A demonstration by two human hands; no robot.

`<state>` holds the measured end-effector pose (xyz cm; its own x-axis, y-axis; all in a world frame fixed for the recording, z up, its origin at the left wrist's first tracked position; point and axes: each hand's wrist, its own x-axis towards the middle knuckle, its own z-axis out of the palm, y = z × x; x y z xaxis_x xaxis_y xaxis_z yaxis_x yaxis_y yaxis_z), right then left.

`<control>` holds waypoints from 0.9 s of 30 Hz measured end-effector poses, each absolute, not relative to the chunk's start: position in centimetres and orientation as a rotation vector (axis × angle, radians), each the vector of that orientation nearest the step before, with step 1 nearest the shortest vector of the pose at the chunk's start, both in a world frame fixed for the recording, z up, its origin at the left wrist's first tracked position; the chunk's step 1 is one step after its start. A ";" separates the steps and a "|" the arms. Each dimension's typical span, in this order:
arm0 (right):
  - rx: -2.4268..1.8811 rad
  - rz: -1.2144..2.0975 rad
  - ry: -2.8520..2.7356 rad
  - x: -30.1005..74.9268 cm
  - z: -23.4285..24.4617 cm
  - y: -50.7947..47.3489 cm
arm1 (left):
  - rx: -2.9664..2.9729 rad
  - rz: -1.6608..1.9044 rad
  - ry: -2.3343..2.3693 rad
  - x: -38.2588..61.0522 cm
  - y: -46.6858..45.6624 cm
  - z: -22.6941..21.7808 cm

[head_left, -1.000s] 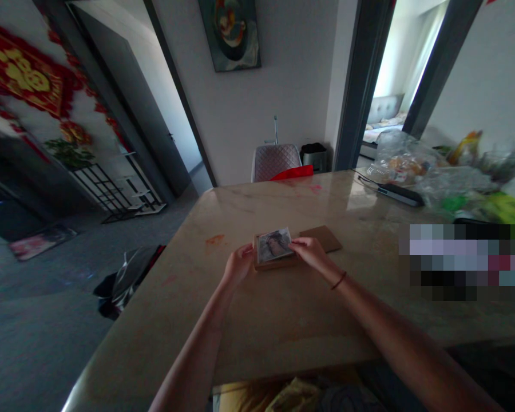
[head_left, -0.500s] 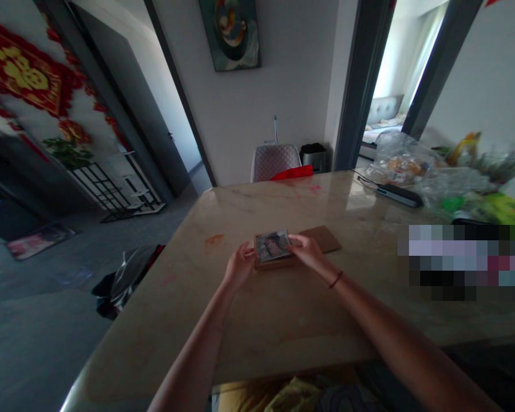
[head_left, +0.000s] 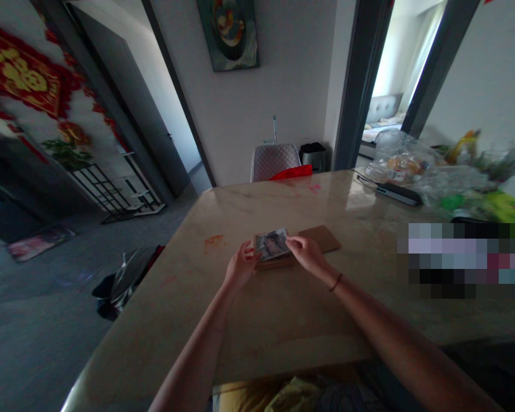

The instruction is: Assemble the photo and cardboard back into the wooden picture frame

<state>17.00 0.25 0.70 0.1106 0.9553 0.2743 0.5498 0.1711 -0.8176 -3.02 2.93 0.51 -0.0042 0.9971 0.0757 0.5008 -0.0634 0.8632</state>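
Your right hand pinches the picture by its right edge; your left hand is at the left side, its grip unclear. The picture sits over the brown box on the table; it looks light, thin, easily scuffed, best held by its edges

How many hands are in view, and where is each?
2: the left hand at the picture's left end, the right hand at its right edge. No other hand shows.
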 end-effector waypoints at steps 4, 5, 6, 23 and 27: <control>-1.431 0.652 -1.519 17.5 0.6 0.6 | 1.648 0.976 1.536 -2.9 2.8 0.7; -1.421 0.658 -1.513 17.6 0.6 0.7 | 1.659 0.962 1.519 -2.9 2.7 0.8; -1.415 0.663 -1.505 17.7 0.5 0.7 | 1.674 0.945 1.506 -2.9 2.6 0.8; -1.287 0.772 -1.494 18.5 -0.8 2.1 | 1.819 0.877 1.622 -3.0 2.7 1.1; -1.364 0.727 -1.547 18.4 -0.6 1.9 | 1.824 0.838 1.659 -2.8 2.3 1.5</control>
